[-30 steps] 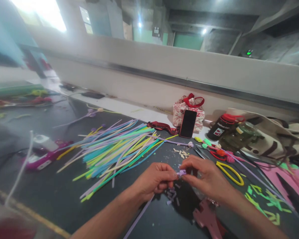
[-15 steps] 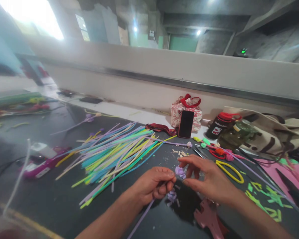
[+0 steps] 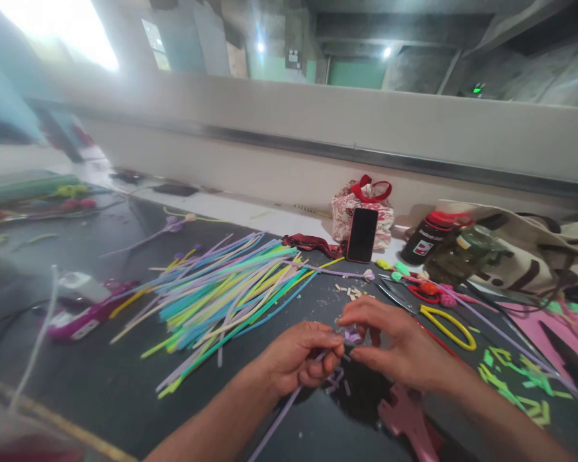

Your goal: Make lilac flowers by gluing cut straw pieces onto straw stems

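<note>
My left hand point(image 3: 303, 359) is closed in a pinch on a thin purple pipe cleaner stem point(image 3: 282, 414), which slants down toward the bottom edge. A small purple flower point(image 3: 351, 335) shows just beyond its fingertips. Around that flower curl the thumb and fingers of my right hand point(image 3: 395, 340), which partly cover it. Loose purple pieces point(image 3: 336, 380) lie on the dark table below the hands. A pink tool point(image 3: 407, 417), possibly a glue gun, sits under my right wrist, partly hidden.
A spread of coloured pipe cleaners point(image 3: 231, 295) lies left of centre. Behind stand a phone point(image 3: 362, 236), a patterned bag point(image 3: 340, 215) and a black bottle point(image 3: 424, 240). At right are a yellow-handled tool point(image 3: 447, 328) and green scraps point(image 3: 534, 378). A purple power strip point(image 3: 84, 321) lies at left.
My right fingers have closed in around the purple flower, hiding more of it. Fewer purple pieces show under the hands. The view has shifted slightly.
</note>
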The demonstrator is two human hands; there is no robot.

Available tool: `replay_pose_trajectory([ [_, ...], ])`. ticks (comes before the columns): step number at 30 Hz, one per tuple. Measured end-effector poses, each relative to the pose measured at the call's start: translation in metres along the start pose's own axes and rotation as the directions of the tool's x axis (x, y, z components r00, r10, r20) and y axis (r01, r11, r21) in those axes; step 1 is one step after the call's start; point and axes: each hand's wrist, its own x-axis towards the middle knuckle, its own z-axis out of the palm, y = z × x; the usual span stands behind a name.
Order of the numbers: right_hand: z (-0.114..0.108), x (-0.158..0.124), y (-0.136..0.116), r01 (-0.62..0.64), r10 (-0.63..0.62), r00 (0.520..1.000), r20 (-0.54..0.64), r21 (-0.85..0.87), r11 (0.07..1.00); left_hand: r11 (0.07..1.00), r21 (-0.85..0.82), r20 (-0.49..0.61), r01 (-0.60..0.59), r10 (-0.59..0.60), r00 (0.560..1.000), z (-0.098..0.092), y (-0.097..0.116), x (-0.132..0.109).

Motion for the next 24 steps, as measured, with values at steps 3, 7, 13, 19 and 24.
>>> replay_pose_trajectory([
  [3,0.0007,-0.0007,0.0012,-0.015,0.015,1.000,0.003,0.021,1.000,1.000,-0.001,0.002,0.002,-0.002,1.000,-0.0004,-0.0003,0.0001],
  [7,0.0017,-0.0012,-0.0002,-0.049,0.049,0.999,0.008,0.018,0.999,1.000,0.002,-0.004,-0.003,0.003,1.000,0.0002,0.0003,-0.0001],
  [13,0.0035,-0.0008,-0.0043,-0.108,0.108,0.994,0.000,-0.002,0.994,1.000,0.011,-0.001,-0.021,0.021,1.000,0.0005,0.0018,-0.0007],
  [19,0.0023,-0.0014,-0.0051,-0.189,0.190,0.982,-0.015,0.007,0.982,0.999,0.012,-0.026,-0.051,0.052,0.998,0.0028,0.0046,-0.0043],
  [24,-0.0020,-0.0059,0.0016,-0.221,0.221,0.965,-0.139,0.018,0.975,0.988,-0.023,-0.116,-0.154,0.150,0.982,0.0040,0.0028,-0.0063],
])
